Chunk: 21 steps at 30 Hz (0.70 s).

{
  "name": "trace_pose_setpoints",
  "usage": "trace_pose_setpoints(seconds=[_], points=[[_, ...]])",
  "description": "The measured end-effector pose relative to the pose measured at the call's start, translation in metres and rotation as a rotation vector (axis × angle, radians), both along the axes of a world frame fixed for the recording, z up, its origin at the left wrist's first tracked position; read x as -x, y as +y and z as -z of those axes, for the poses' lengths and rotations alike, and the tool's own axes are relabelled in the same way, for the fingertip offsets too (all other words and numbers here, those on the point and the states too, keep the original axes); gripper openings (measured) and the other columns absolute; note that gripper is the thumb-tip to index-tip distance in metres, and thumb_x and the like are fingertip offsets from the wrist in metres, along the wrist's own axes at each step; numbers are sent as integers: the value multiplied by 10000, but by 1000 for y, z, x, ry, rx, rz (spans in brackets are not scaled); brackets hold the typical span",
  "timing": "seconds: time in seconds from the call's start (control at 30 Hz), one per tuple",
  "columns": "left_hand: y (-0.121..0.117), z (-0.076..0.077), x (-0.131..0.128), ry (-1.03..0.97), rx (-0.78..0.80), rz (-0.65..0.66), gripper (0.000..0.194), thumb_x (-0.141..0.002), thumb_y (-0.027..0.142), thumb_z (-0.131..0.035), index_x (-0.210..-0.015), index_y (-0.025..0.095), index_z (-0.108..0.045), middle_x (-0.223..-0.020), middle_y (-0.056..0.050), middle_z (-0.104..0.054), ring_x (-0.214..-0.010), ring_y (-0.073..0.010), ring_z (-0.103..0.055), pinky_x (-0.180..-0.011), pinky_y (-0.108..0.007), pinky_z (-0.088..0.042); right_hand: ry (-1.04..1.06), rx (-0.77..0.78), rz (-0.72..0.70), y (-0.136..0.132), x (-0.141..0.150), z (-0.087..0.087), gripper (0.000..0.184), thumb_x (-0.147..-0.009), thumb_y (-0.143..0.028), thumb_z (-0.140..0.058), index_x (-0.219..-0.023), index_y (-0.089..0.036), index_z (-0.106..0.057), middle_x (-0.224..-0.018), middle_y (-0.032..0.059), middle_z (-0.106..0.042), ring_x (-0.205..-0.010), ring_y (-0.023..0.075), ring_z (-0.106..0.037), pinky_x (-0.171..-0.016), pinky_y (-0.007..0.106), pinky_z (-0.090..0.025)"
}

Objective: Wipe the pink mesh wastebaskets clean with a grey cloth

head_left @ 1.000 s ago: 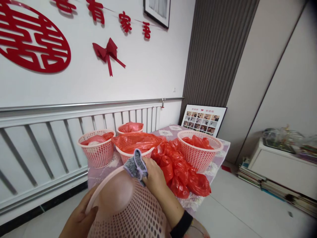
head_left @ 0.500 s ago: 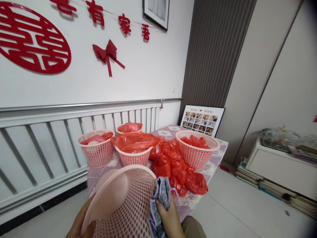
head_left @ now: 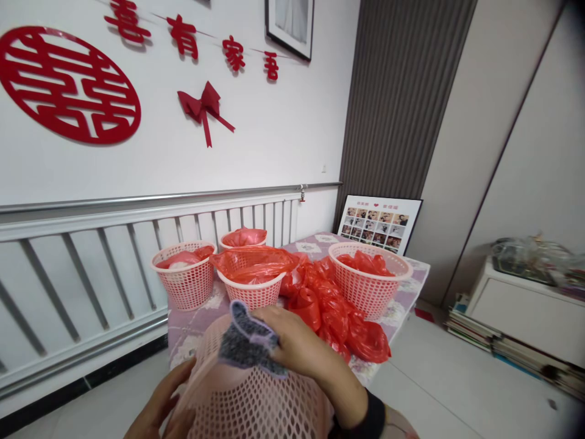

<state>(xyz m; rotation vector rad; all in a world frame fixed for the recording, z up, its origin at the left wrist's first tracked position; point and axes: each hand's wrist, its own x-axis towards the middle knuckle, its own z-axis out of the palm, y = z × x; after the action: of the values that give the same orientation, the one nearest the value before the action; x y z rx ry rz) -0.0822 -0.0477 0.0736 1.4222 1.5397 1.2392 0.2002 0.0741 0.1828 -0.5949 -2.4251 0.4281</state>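
Observation:
I hold a pink plastic mesh basket (head_left: 256, 405) upside down in front of me, low in the view. My left hand (head_left: 162, 408) grips its rim on the left side. My right hand (head_left: 297, 344) presses a grey cloth (head_left: 244, 344) with a lilac edge onto the basket's upturned bottom, fingers closed over the cloth. A black cuff shows on my right wrist.
A table with a floral purple cloth (head_left: 315, 247) carries several pink baskets (head_left: 185, 283) lined with red bags and a heap of red plastic bags (head_left: 338, 314). A white railing (head_left: 91, 268) runs on the left; a framed photo collage (head_left: 379, 222), a white cabinet (head_left: 525, 305) and stacked books (head_left: 503, 347) stand on the right.
My right hand has brought the cloth from the basket's right side back up onto its bottom. The basket has tipped so its bottom faces up.

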Motion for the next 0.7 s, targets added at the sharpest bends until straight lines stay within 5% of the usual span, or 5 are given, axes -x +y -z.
trace_pose_setpoints(seconds=[0.17, 0.3, 0.57, 0.7], points=[[20, -19, 0, 207, -31, 56, 574, -896, 542, -509, -1391, 252, -540, -1483, -63, -536, -1407, -280, -444, -1185, -452, -323, -179, -156, 10, -1, 42, -10, 392, -816, -224, -660, -1202, -248, -602, -1054, 67, -713, -971, 261, -658, -810, 367, -518], [23, -17, 8, 192, -11, -8, 598, -891, 563, -499, -1405, 258, -528, -1500, -48, -517, -1407, -287, -445, -1204, -477, -265, -80, -159, 150, 16, 46, 6, 384, -838, -292, -650, -1213, -228, -599, -1047, 92, -708, -966, 290, -653, -814, 405, -521], [10, 2, 19, 37, 57, -93, 640, -875, 586, -533, -1437, 286, -475, -1514, -21, -503, -1405, -274, -448, -1187, -431, -325, 285, 65, 443, 31, 4, 83, 545, -763, -128, -547, -1306, -162, -524, -1237, 132, -650, -1136, 282, -598, -993, 463, -487], [3, 14, 17, -31, 56, -199, 633, -845, 616, -550, -1385, 288, -532, -1468, -14, -556, -1379, -302, -477, -1147, -439, -398, 455, 308, 631, 15, -11, 138, 592, -765, -241, -552, -1346, -136, -500, -1337, 159, -610, -1254, 298, -570, -1090, 486, -435]])
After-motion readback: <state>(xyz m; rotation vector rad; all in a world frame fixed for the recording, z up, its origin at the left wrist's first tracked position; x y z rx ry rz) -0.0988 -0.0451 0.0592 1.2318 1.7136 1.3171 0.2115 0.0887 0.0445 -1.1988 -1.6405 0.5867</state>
